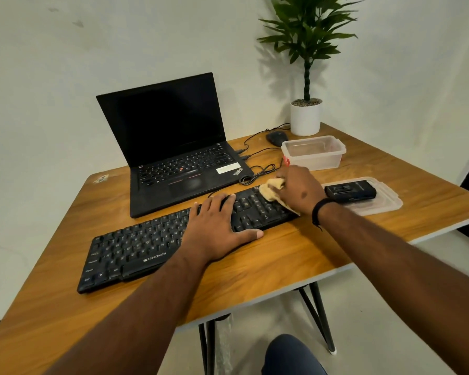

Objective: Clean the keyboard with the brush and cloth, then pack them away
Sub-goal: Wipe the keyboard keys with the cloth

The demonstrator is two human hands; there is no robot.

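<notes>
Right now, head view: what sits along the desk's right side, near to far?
Lid with the black brush on it → open clear container → mouse → white plant pot.

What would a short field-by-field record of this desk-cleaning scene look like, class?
Surface: wooden table
Being cleaned: black wired keyboard
Left hand: flat on the keys, steadying
Right hand: grips crumpled tan cloth at keyboard's right end
Container: clear plastic box, open
Lid: clear plastic lid beside keyboard, black brush case on it
Behind: open black laptop
</notes>
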